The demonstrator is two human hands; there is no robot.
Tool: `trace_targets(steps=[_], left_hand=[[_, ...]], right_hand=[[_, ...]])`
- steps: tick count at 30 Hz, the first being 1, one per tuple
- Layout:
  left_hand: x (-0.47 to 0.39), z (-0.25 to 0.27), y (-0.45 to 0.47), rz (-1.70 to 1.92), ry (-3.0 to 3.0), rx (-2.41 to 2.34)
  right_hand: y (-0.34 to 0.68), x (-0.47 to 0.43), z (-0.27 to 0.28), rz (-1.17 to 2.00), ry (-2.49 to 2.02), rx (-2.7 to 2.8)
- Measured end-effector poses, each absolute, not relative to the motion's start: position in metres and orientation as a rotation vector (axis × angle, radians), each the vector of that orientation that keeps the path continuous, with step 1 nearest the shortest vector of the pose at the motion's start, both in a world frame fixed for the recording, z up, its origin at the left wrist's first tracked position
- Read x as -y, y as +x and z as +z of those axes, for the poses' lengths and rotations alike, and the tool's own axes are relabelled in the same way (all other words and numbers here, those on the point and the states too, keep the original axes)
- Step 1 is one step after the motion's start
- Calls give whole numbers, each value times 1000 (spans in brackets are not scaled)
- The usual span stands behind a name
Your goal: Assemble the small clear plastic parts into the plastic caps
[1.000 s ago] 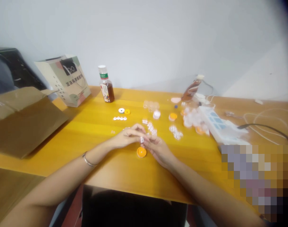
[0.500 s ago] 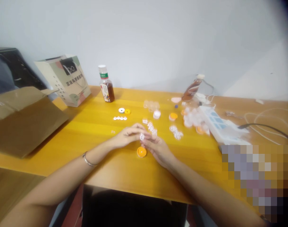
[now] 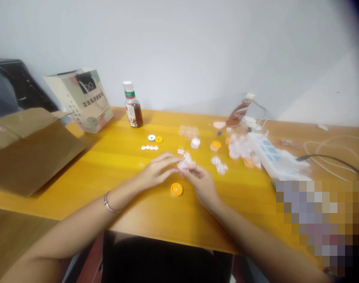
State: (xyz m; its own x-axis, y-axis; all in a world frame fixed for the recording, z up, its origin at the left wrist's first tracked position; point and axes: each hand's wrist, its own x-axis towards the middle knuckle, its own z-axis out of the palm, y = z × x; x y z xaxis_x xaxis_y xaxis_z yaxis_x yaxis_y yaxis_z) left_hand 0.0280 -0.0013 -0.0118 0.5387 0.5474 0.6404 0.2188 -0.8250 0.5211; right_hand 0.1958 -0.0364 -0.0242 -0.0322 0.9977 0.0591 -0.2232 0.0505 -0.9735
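Observation:
A small white disc with a cut-out pattern point(image 3: 182, 165) is pinched between the thumb and fingers of my right hand point(image 3: 203, 185). My left hand point(image 3: 156, 171) reaches in from the other side, thumb and index finger apart, their tips close to the disc; whether they touch it I cannot tell. Just below the hands an orange round cap-like piece point(image 3: 176, 190) lies on the table. Behind the fingertips are several more white patterned pieces point(image 3: 187, 157), and another cluster of white discs point(image 3: 219, 165) lies to the right.
Farther back are a white ring point(image 3: 151, 138), a yellow ring point(image 3: 158, 139), a row of small white pieces point(image 3: 150, 147) and a brown-liquid bottle point(image 3: 134, 112). A cardboard box point(image 3: 35, 153) and paper bag point(image 3: 88, 102) stand left. Right are a tilted bottle point(image 3: 240, 112), cables and a white tray point(image 3: 266, 153).
The left thumb and fingers have spread apart and drawn slightly back from the right hand. The white disc has moved a little up and right in my right fingers. The orange piece has stayed put.

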Motion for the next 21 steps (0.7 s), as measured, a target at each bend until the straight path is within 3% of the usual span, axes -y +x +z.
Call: trace_targets(steps=[21], left_hand=[[-17,9,7,761,2248,-582]], right_hand=[[192,38,-29,1561,-968,1059]])
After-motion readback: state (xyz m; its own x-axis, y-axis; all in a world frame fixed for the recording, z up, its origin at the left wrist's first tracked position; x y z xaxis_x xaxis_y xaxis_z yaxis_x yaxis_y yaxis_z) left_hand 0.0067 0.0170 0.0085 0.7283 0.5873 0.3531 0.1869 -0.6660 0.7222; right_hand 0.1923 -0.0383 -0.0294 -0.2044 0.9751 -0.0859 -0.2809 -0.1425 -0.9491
